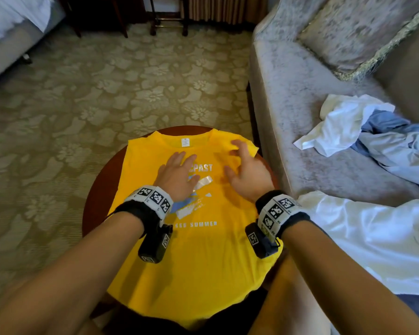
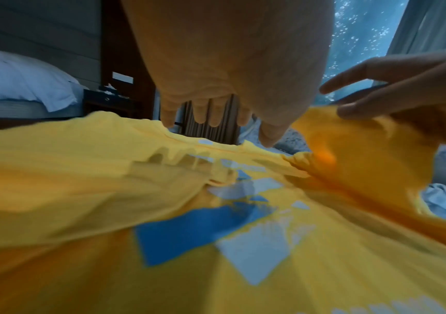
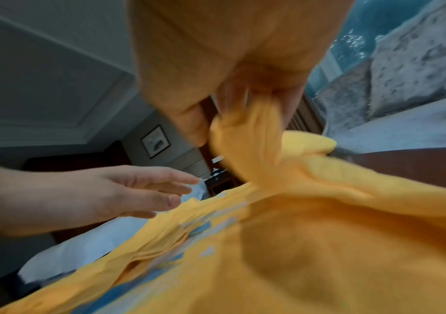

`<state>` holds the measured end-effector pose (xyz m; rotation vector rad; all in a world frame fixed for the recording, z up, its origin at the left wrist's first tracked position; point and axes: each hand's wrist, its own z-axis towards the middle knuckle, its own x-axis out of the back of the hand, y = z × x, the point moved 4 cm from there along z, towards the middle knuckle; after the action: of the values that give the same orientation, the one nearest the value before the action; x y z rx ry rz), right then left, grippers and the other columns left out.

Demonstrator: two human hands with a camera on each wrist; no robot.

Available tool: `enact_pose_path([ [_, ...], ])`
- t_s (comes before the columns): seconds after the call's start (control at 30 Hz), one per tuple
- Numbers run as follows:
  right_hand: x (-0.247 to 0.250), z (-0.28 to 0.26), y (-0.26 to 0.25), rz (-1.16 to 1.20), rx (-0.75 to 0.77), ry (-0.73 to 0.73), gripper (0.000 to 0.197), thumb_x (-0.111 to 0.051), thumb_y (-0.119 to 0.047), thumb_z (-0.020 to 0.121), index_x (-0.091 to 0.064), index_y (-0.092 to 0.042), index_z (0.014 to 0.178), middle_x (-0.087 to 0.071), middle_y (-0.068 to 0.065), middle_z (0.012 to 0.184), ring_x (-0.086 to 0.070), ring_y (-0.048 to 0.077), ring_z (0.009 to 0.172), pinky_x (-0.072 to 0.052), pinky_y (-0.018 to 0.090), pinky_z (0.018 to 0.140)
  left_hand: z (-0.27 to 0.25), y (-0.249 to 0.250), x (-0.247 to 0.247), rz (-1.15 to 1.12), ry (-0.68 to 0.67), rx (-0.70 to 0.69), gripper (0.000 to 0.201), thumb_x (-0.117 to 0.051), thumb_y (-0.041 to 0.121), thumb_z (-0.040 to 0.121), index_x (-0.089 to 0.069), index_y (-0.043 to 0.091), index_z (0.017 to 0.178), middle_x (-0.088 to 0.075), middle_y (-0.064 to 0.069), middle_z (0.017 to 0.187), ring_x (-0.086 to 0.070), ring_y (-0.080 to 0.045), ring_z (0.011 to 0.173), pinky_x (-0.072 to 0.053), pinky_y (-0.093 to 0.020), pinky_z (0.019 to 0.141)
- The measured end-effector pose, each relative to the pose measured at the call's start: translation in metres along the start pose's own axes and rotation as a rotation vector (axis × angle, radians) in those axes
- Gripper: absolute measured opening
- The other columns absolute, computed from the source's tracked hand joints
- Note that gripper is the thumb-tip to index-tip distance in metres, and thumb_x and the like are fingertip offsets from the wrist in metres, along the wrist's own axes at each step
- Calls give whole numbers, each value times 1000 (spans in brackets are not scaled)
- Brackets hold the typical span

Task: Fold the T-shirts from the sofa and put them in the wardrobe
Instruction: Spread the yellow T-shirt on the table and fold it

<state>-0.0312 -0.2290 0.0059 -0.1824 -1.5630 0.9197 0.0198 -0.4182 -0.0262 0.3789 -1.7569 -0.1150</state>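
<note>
Head view: soft, light yellow T-shirt (image 1: 198, 250) on table (image 1: 92, 204); right hand (image 1: 246, 170) pinches its one o'clock sleeve, left hand (image 1: 177, 172) flat, pressing.

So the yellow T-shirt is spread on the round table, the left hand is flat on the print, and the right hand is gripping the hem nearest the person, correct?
Not the hem. The right hand pinches fabric at the far right shoulder of the yellow T-shirt, near the collar, as the head and right wrist views show. The shirt does lie on the round table, and the left hand is flat on the print.
</note>
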Motion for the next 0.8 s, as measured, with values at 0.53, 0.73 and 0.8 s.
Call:
enact_pose_path([
  [0.53,-35,-19,44,-51,-358,-29,30,-54,-15,94,-53,-10,124,-47,12,125,-49,20,91,-43,30,77,19,5,-7,-186,40,3,43,-51,32,98,-46,14,137,-50,-9,134,-42,-30,126,-41,-44,100],
  [0.73,-36,-15,49,-20,-374,-99,38,-61,-19,88,-51,-13,125,-45,9,122,-49,19,90,-45,30,76,48,21,-11,-273,-60,99,30,-58,28,95,-60,4,114,-58,-19,121,-56,-31,104,-45,-37,84],
  [0.8,-35,-16,49,-11,-386,-133,44,-63,-17,85,-50,-15,127,-42,7,123,-50,17,84,-44,27,70,48,19,-5,-302,-27,101,27,-59,26,95,-58,4,80,-55,-24,86,-51,-30,76,-40,-35,65],
])
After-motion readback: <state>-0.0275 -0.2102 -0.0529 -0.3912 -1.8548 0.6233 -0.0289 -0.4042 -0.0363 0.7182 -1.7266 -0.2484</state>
